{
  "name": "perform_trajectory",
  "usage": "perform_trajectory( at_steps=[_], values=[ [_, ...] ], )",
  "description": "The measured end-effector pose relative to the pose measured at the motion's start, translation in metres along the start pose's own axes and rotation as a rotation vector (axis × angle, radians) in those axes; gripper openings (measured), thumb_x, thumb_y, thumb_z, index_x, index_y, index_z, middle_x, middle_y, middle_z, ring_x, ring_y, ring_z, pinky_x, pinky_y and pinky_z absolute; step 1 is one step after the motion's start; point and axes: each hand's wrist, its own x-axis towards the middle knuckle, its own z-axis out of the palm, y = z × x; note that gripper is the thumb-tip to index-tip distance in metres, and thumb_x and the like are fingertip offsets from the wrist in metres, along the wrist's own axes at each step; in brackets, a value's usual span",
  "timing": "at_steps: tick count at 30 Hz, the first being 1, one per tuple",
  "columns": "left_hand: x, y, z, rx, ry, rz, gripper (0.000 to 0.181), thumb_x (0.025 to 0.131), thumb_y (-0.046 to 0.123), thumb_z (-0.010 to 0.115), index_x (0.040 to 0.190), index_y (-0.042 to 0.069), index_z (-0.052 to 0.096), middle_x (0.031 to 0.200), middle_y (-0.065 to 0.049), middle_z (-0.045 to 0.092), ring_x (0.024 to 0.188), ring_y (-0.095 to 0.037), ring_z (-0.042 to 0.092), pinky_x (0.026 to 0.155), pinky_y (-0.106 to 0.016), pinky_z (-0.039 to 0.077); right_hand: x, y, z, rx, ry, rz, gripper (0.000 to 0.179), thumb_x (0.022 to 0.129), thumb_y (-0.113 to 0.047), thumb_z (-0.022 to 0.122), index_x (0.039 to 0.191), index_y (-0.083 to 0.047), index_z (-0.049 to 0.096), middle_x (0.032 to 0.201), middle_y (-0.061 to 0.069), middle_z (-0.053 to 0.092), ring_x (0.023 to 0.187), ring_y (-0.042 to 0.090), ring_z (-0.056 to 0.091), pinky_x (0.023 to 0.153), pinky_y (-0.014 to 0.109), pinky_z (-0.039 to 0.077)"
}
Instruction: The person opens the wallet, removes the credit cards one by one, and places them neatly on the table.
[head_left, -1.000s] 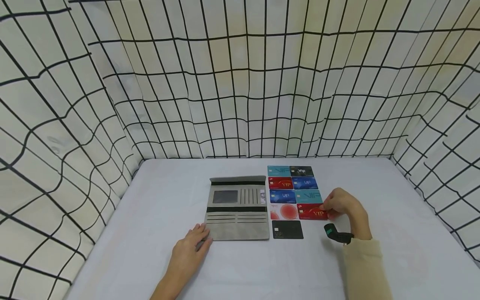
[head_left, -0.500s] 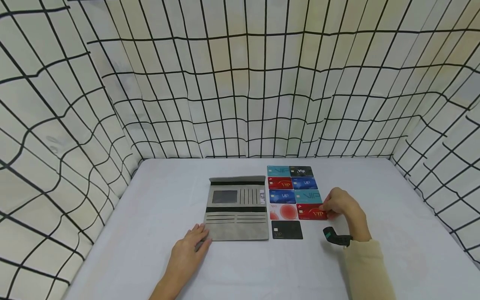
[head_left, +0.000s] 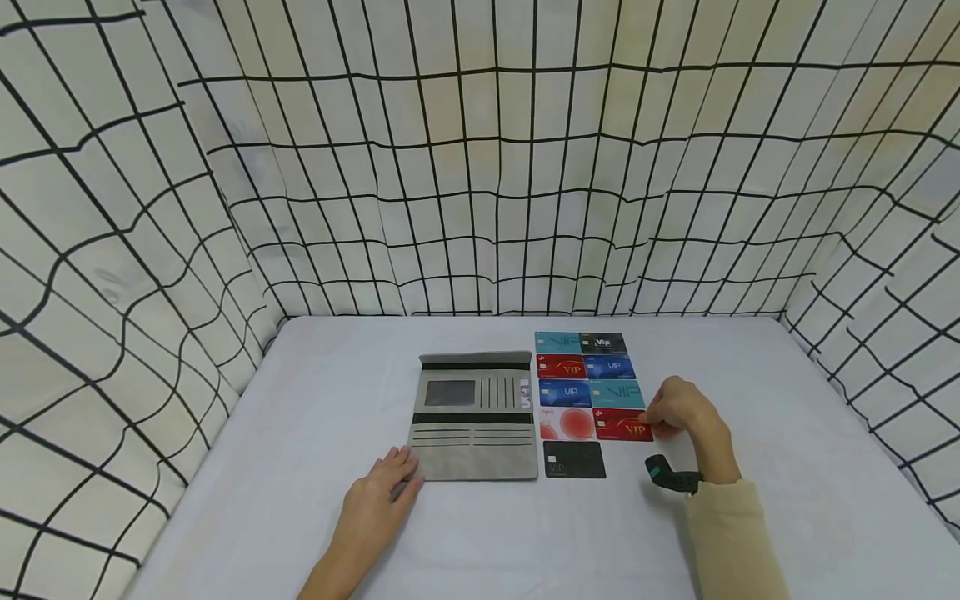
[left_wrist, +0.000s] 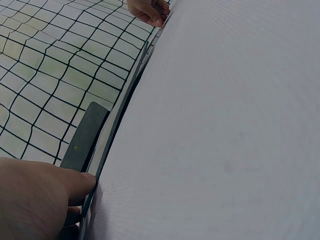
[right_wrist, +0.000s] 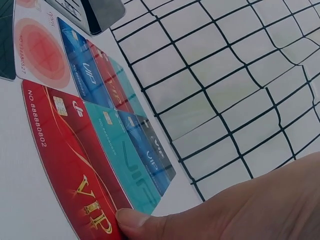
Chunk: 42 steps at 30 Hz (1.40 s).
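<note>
A grey open wallet (head_left: pixel 502 463) with card slots and a clear window lies flat on the white table. My left hand (head_left: pixel 375 500) rests at its lower left corner, fingers extended; in the left wrist view the thumb touches the edge of the wallet (left_wrist: pixel 111 130). To the right, my right hand (head_left: pixel 684 412) pinches the right end of a red VIP card (head_left: pixel 617 424). In the right wrist view the thumb lies on the red card (right_wrist: pixel 55 130) beside its gold lettering, and the other fingers are hidden. This card lies in a block of cards beside the wallet.
Around the red card lie a white card with red circles (head_left: pixel 573 423), a teal card (head_left: pixel 617 392), a blue card (head_left: pixel 564 392) and several others. A black card (head_left: pixel 574 459) sits nearest me. A black grid net (head_left: pixel 510 175) over white cloth rises behind the table.
</note>
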Motion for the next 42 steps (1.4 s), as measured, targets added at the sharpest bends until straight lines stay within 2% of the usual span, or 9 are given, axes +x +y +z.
perform_trajectory(
  at_steps=[6, 10, 16, 25, 35, 42],
  values=[
    [0.000, -0.001, 0.001, -0.001, 0.018, 0.019, 0.032, 0.090, 0.016, 0.075, 0.117, -0.001, 0.072, 0.132, -0.018, 0.066, 0.130, -0.035, 0.059, 0.111, -0.050, 0.044, 0.000, 0.000, -0.002, -0.004, 0.009, -0.010, 0.026, 0.090, -0.014, 0.074, 0.096, 0.009, 0.065, 0.082, 0.017, 0.069, 0.065, 0.020, 0.062, 0.057, 0.026, 0.058],
    [-0.001, -0.001, 0.001, 0.009, 0.027, 0.028, 0.032, 0.090, 0.017, 0.075, 0.117, -0.001, 0.073, 0.132, -0.017, 0.066, 0.129, -0.034, 0.060, 0.112, -0.049, 0.044, 0.001, -0.003, -0.003, 0.038, 0.080, -0.038, 0.031, 0.095, -0.020, 0.069, 0.101, 0.010, 0.064, 0.079, 0.015, 0.068, 0.064, 0.019, 0.062, 0.058, 0.024, 0.059],
    [-0.001, 0.001, 0.000, -0.001, 0.029, 0.029, 0.033, 0.091, 0.016, 0.075, 0.119, -0.001, 0.072, 0.132, -0.017, 0.066, 0.129, -0.035, 0.060, 0.111, -0.051, 0.045, -0.003, -0.018, 0.001, 0.112, 0.197, -0.124, 0.033, 0.101, -0.023, 0.060, 0.107, 0.010, 0.063, 0.078, 0.013, 0.064, 0.062, 0.016, 0.062, 0.060, 0.022, 0.059],
    [-0.002, 0.000, -0.001, 0.004, 0.029, 0.022, 0.034, 0.091, 0.018, 0.074, 0.119, -0.001, 0.070, 0.133, -0.018, 0.065, 0.130, -0.035, 0.059, 0.111, -0.051, 0.044, -0.003, -0.038, 0.016, 0.161, 0.272, -0.200, 0.029, 0.101, -0.022, 0.058, 0.104, 0.006, 0.064, 0.079, 0.015, 0.065, 0.066, 0.019, 0.061, 0.059, 0.020, 0.057],
    [-0.001, -0.001, 0.000, 0.006, 0.039, 0.030, 0.033, 0.090, 0.016, 0.075, 0.118, -0.002, 0.071, 0.132, -0.019, 0.066, 0.128, -0.036, 0.060, 0.110, -0.052, 0.046, 0.006, -0.056, 0.038, 0.208, 0.304, -0.282, 0.028, 0.100, -0.021, 0.060, 0.106, 0.006, 0.066, 0.080, 0.019, 0.069, 0.064, 0.021, 0.065, 0.057, 0.020, 0.057],
    [-0.002, -0.001, 0.001, 0.003, 0.028, 0.024, 0.034, 0.091, 0.017, 0.074, 0.119, -0.002, 0.071, 0.132, -0.018, 0.066, 0.129, -0.035, 0.060, 0.109, -0.053, 0.046, 0.009, -0.072, 0.055, 0.220, 0.300, -0.302, 0.028, 0.098, -0.022, 0.061, 0.109, 0.004, 0.066, 0.078, 0.014, 0.068, 0.061, 0.017, 0.064, 0.057, 0.021, 0.057]
  ],
)
